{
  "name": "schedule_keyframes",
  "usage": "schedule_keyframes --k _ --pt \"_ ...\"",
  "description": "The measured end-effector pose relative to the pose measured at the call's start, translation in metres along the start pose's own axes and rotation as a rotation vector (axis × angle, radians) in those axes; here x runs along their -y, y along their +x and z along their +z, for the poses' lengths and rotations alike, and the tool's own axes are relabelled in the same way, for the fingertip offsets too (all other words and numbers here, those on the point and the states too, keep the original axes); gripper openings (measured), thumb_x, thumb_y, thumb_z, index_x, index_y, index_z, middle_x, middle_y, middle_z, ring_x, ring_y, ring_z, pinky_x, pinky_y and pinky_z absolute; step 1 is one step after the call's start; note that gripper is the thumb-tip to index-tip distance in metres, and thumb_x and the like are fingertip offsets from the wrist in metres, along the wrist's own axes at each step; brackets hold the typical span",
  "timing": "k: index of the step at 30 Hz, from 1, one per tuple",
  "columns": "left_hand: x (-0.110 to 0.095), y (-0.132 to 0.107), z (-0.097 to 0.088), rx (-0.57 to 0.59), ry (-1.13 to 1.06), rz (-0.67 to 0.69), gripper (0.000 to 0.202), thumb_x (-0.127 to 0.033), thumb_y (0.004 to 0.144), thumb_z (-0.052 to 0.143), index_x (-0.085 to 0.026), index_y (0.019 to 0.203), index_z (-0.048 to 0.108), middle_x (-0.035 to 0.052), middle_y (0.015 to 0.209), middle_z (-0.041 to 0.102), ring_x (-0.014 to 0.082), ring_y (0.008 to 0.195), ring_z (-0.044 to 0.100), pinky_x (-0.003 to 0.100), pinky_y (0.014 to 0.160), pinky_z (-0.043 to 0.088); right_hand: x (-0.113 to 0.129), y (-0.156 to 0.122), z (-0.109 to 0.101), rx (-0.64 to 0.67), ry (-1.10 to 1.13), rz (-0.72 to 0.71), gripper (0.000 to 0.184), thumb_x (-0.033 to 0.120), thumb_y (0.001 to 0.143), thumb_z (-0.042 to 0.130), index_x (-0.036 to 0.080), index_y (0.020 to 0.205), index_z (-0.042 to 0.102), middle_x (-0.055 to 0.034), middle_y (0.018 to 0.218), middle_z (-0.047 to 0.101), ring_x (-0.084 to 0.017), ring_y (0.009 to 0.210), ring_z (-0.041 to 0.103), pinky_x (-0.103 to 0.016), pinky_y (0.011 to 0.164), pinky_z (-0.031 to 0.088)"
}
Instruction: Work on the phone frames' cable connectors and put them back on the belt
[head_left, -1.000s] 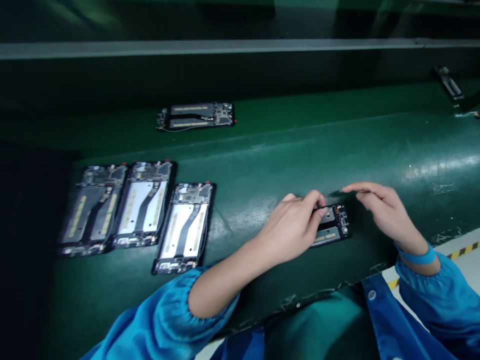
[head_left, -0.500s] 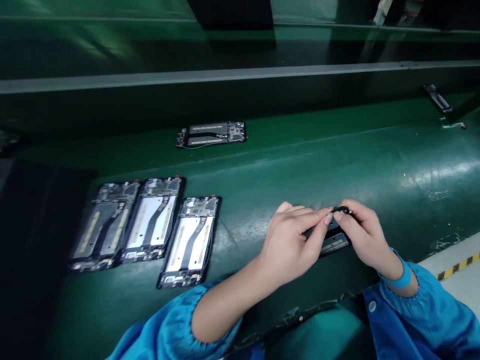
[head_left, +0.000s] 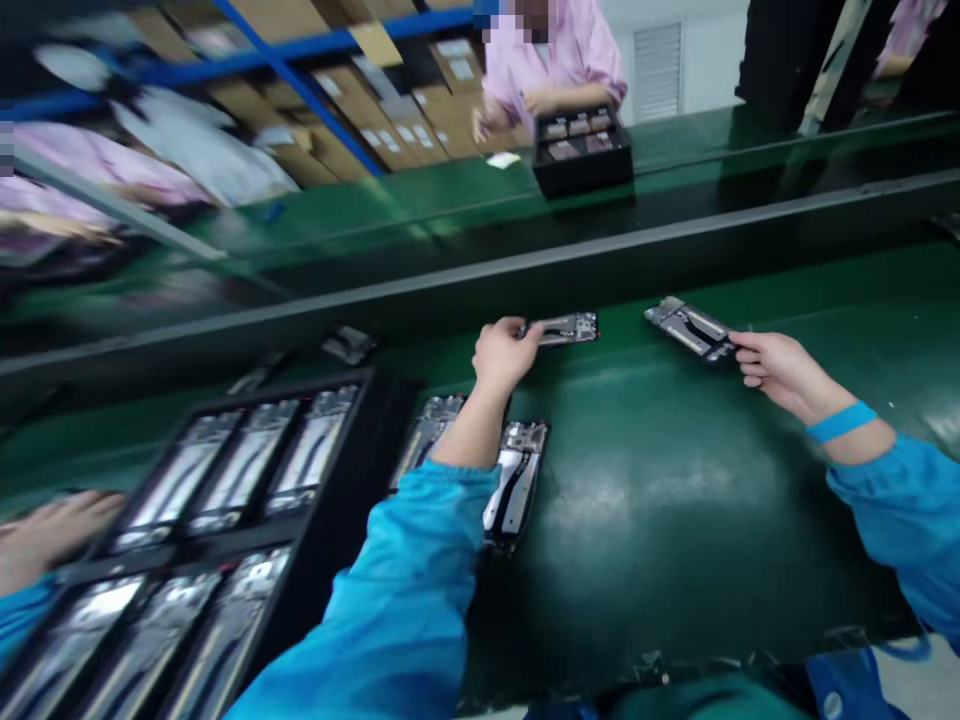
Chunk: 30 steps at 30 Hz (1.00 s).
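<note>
At the back of the green bench, my left hand (head_left: 506, 355) has its fingers closed over the near end of an opened phone (head_left: 574, 328), which lies flat with circuit board and metal plate showing. My right hand (head_left: 780, 372) pinches the lower end of another opened phone (head_left: 686, 328) between thumb and fingers. This one is tilted, and I cannot tell whether its far end touches the bench. Below my left forearm lie a bright-plated opened phone (head_left: 517, 478) and a darker opened phone (head_left: 429, 432), both partly covered by my arm.
A black divided tray (head_left: 341, 490) holding several opened phones stands at left. A co-worker's hand (head_left: 64, 530) is by its left side. A grey rail (head_left: 450, 278) runs behind the bench. Across it, a person in pink (head_left: 555, 60) stands behind a black box (head_left: 581, 175).
My hands have parted. The left has reached to the phone at the back; the right has carried its phone away to the back right. The view has swung, bringing the tray and co-workers into sight.
</note>
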<state>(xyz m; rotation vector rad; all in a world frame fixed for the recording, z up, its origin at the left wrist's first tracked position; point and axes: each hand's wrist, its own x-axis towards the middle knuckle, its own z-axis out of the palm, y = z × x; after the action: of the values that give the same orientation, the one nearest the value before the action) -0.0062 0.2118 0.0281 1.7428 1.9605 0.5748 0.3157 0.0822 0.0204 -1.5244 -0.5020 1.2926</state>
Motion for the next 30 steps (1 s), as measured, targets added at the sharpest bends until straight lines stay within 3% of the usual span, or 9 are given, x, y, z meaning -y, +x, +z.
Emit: schedule_keyframes --k 5,11,15,18,21,22,25,27,30 --pt "0.014 0.058 -0.002 0.04 0.012 -0.258 0.04 -0.037 0.097 0.067 -0.016 0.13 0.06 0.0112 0.13 0.062 0.025 0.114 0.065 0.045 0.095 0.057 0.003 0.051 0.02 -0.031 0.013 -0.085 0.018 0.012 0.098 0.054 0.018 0.081 0.05 0.0003 0.063 0.058 -0.003 0.038 0.029 -0.016 0.033 0.024" --pt "0.003 0.055 0.003 0.163 -0.091 -0.264 0.039 -0.037 0.098 0.065 -0.015 0.13 0.061 0.0112 0.13 0.063 0.0246 0.112 0.065 0.045 0.094 0.058 -0.012 0.072 0.03 -0.068 -0.023 -0.187 0.004 0.013 0.1 0.049 0.016 0.099 0.051 -0.0139 0.093 0.075 -0.008 0.043 0.054 -0.02 0.039 0.048" --pt "0.007 0.006 -0.01 0.279 -0.141 -0.184 0.038 -0.038 0.099 0.065 -0.015 0.128 0.06 0.0084 0.114 0.067 0.0182 0.092 0.068 0.035 0.079 0.06 -0.019 0.074 0.029 -0.04 -0.058 -0.217 0.016 0.009 0.091 0.054 0.015 0.105 0.06 -0.0124 0.097 0.077 -0.012 0.048 0.064 -0.025 0.046 0.056" --pt "0.021 -0.063 -0.012 0.363 -0.156 -0.147 0.049 -0.042 0.09 0.072 -0.014 0.127 0.056 0.002 0.081 0.068 0.0117 0.058 0.061 0.021 0.051 0.044 -0.025 0.071 0.023 -0.016 -0.113 -0.269 0.014 0.005 0.082 0.057 0.013 0.085 0.068 -0.0092 0.088 0.077 -0.009 0.046 0.058 -0.021 0.045 0.051" --pt "0.032 -0.14 -0.006 0.478 -0.138 -0.116 0.048 -0.053 0.086 0.072 -0.017 0.114 0.059 -0.0013 0.066 0.066 0.0132 0.049 0.056 0.022 0.046 0.037 -0.032 0.06 0.012 0.03 -0.188 -0.316 0.02 0.002 0.075 0.054 0.013 0.066 0.068 -0.0074 0.078 0.075 -0.008 0.046 0.053 -0.02 0.047 0.047" --pt "0.032 -0.161 -0.003 0.52 -0.105 -0.073 0.042 -0.054 0.084 0.073 -0.019 0.106 0.062 -0.0019 0.062 0.065 0.0137 0.049 0.056 0.023 0.048 0.036 -0.034 0.054 0.008 0.057 -0.224 -0.345 0.021 0.002 0.074 0.053 0.014 0.063 0.067 -0.007 0.075 0.075 -0.008 0.048 0.053 -0.02 0.048 0.046" --pt "0.019 -0.198 0.01 0.477 0.177 0.364 0.03 -0.051 0.094 0.063 -0.022 0.09 0.067 0.0021 0.069 0.068 0.0179 0.065 0.063 0.029 0.062 0.045 -0.037 0.035 -0.001 0.124 -0.32 -0.444 0.023 0.005 0.073 0.05 0.015 0.062 0.066 -0.0063 0.072 0.074 -0.009 0.051 0.053 -0.021 0.051 0.044" --pt "0.003 -0.2 0.024 0.387 0.18 0.692 0.03 -0.048 0.097 0.06 -0.022 0.11 0.069 0.01 0.103 0.074 0.0249 0.096 0.068 0.038 0.084 0.05 -0.037 0.02 -0.007 0.134 -0.329 -0.435 0.021 0.007 0.073 0.048 0.016 0.064 0.066 -0.0055 0.072 0.073 -0.009 0.047 0.05 -0.022 0.048 0.04" --pt "-0.016 -0.189 0.048 0.438 0.109 1.058 0.06 -0.051 0.096 0.062 -0.02 0.146 0.051 0.015 0.144 0.059 0.0312 0.138 0.049 0.048 0.116 0.035 -0.035 -0.003 -0.017 0.144 -0.342 -0.396 0.02 0.011 0.074 0.049 0.017 0.074 0.067 -0.0031 0.068 0.07 -0.01 0.045 0.046 -0.024 0.046 0.035"
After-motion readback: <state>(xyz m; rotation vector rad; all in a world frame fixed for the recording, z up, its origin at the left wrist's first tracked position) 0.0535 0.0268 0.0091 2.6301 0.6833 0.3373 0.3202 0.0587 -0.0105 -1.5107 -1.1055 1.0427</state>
